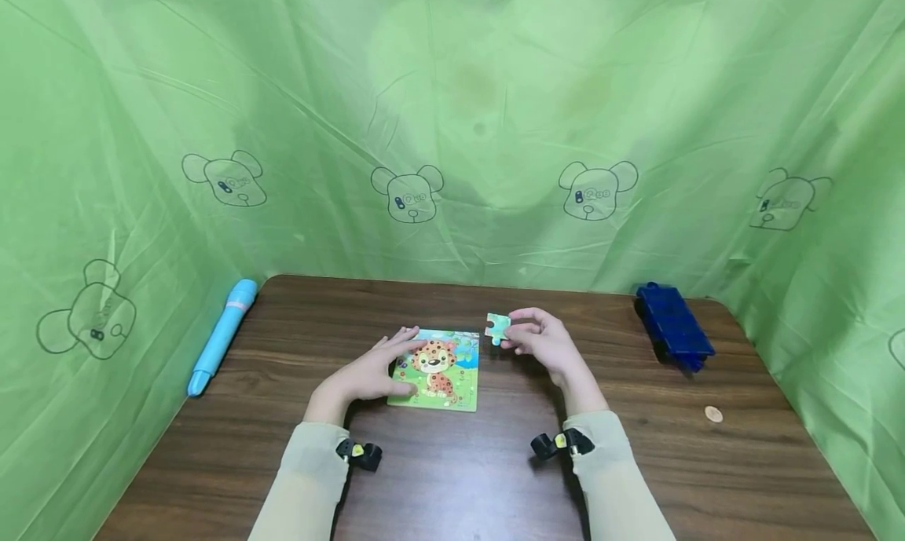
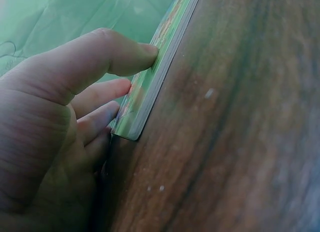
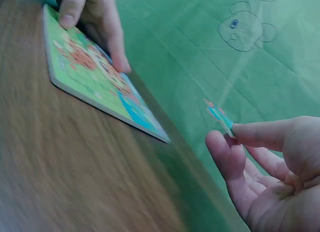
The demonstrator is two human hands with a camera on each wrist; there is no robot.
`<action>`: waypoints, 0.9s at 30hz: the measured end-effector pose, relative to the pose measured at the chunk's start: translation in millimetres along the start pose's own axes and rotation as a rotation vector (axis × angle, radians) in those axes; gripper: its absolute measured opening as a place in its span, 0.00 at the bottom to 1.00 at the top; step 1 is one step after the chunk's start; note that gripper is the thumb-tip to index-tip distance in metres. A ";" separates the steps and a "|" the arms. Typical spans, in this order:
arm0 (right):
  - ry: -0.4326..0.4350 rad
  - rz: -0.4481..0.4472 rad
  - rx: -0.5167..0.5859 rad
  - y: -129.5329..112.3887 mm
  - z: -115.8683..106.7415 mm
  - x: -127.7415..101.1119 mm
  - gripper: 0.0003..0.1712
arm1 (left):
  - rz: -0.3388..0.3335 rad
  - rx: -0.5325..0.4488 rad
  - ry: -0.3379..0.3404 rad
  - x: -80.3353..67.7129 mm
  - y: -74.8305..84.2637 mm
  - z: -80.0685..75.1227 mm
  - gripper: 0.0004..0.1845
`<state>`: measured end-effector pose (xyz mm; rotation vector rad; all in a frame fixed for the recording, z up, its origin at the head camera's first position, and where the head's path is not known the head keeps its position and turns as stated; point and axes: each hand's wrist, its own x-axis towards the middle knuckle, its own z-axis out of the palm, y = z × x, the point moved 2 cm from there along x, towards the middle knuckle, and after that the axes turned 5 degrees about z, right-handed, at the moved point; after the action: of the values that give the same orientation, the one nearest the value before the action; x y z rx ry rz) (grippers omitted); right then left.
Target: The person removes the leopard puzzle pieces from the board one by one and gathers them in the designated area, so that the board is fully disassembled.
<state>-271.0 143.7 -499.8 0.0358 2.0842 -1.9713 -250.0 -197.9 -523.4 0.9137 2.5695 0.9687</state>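
And here's the R hand, pinching a small puzzle piece btwn thumb & fingertips, piece mostly lt blue-green w/ a knob & a notch showing. It's up just beside the board's far R corner, v. close but w/ a gap; R wrist view has it clear of the board too, w/ green cloth behind.

Over to the L hand: fingers spread wide, thumb pressing the near L part of the puzzle board, other fingers reaching over its far L side. Board lies flat on the brown wood surface, approx. mid, pic facing up: spotted orange cub sitting on green, blue patch to its R. L wrist cam gives us the thumb on the board's face, right by the pale edge.

Both arms in lt sleeves, each w/ a blk wrist device.

Out wide L, a lt blue stick-shaped item on the surface's edge. Far R, dk blue toy-like obj., then nearer, a small pale disc lying flat. Behind it all, green cloth w/ bear-head outlines.
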 end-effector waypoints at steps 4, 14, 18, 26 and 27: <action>0.013 -0.038 0.016 -7.1 -16.5 -5.3 0.24 | -0.008 -0.003 0.002 -0.4 -2.8 0.8 0.47; 0.054 -0.103 -0.118 -4.9 -68.7 -26.4 0.25 | -0.006 -0.002 0.009 2.0 -6.4 1.6 0.47; 0.096 -0.096 -0.164 2.0 -90.5 -33.2 0.25 | -0.014 -0.002 0.012 2.5 -7.1 1.9 0.47; 0.160 -0.114 -0.352 13.4 -127.0 -46.8 0.24 | -0.020 -0.005 0.012 1.1 -6.5 2.2 0.47; 0.178 -0.126 -0.429 13.0 -130.8 -48.1 0.22 | -0.024 -0.003 0.016 0.5 -6.7 1.7 0.46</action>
<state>-245.4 281.3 -497.6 -0.0048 2.6420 -1.5911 -252.8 -200.6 -529.1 0.8761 2.5856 0.9770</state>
